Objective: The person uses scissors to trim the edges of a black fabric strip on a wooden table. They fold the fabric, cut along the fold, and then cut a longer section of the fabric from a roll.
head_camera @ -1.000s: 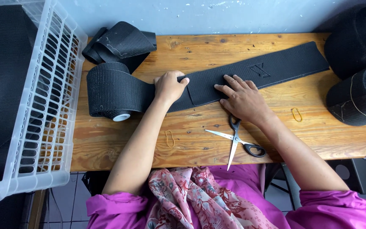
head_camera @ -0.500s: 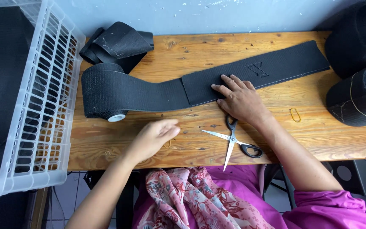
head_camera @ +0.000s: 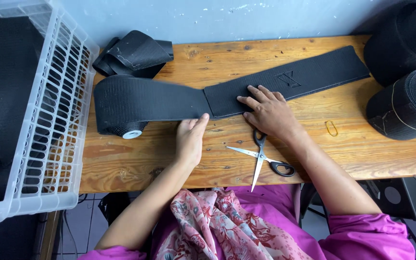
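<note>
A wide black elastic band runs from its roll at the left across the wooden table. A black template strip lies on top of the band, angled up to the right. My right hand presses flat on the template's left end. My left hand sits just below the band, fingertips touching its lower edge where the template ends. Open scissors with black handles lie on the table below my right hand.
A white plastic basket with black material stands at the left. Folded black pieces lie at the back. Big black rolls fill the right end. Rubber bands lie on the wood.
The roll has been unrolled to the left, leaving more band flat. My left hand left the roll, dropped toward the table's front edge, then came back up to the band's lower edge.
</note>
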